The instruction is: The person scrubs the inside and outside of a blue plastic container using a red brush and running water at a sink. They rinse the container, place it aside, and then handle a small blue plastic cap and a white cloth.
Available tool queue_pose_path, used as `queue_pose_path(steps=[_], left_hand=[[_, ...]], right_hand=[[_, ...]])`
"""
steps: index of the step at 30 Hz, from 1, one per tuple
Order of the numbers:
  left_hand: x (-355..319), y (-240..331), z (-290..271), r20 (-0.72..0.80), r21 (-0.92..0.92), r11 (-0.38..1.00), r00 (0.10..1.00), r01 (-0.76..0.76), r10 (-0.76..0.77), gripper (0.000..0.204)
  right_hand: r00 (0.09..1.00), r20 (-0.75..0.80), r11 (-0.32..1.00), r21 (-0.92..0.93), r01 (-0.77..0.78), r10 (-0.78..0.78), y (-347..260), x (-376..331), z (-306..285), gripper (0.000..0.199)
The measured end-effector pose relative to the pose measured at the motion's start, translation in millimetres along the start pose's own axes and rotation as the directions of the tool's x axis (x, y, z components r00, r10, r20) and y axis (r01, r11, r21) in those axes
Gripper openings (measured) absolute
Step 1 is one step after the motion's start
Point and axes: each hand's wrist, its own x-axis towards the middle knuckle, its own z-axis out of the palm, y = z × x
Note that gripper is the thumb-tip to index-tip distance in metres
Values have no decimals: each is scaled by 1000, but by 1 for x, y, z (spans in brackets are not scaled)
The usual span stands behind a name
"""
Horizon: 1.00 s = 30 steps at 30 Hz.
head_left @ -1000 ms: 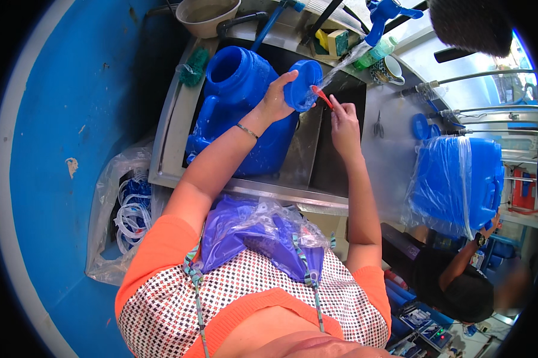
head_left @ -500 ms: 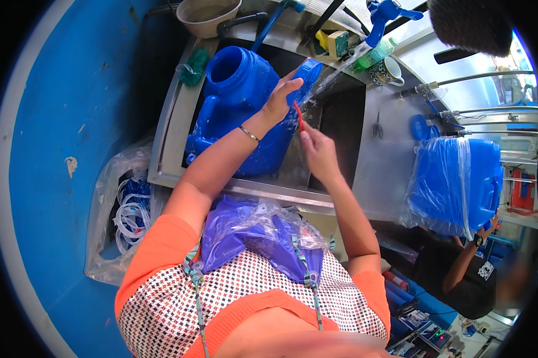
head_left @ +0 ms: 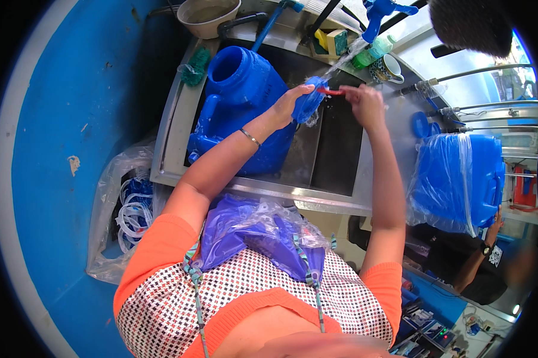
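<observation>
My left hand (head_left: 285, 110) grips a round blue cap (head_left: 308, 106) by its edge over the sink (head_left: 340, 137). Water (head_left: 344, 58) streams from a blue tap (head_left: 374, 24) onto the cap. In my closed right hand (head_left: 367, 107) is a thin red-handled brush (head_left: 333, 92), its far end at the cap's upper rim; the bristles are hard to make out. A large blue jug (head_left: 245, 92) stands in the left part of the sink with its mouth uncovered, just behind my left hand and forearm.
A green scrubber (head_left: 195, 67) lies on the sink's left rim, below a basin (head_left: 208, 17). Sponges (head_left: 339, 43), a green bottle (head_left: 373, 52) and a mug (head_left: 386, 70) stand beyond. A plastic-wrapped blue jug (head_left: 457, 179) is at right, touched by another person's hand (head_left: 495, 224).
My right hand has swung up and to the right with the brush, from below the cap to its far side. The cap has shifted slightly and tilted in my left hand.
</observation>
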Motion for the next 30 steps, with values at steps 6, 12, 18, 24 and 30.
queue_pose_path(steps=[6,12,18,24,30], left_hand=[[6,8,-4,-77,-115,979,981,169,-179,38],[1,23,-3,-61,-166,972,983,164,-176,41],[-1,34,-8,-110,-118,992,993,-49,36,39],[-2,18,-18,-158,-211,977,987,-37,3,31],[2,6,-13,-139,140,981,978,-134,153,37]], right_hand=[[836,-177,846,-243,474,-519,-51,25,-43,12],[854,-290,899,-217,381,-432,-35,31,-26,13],[986,-134,991,-97,88,-100,-24,-16,38,17],[802,597,196,789,-582,-22,-68,-66,68,31],[888,295,863,264,-431,354,-33,-36,36,22]])
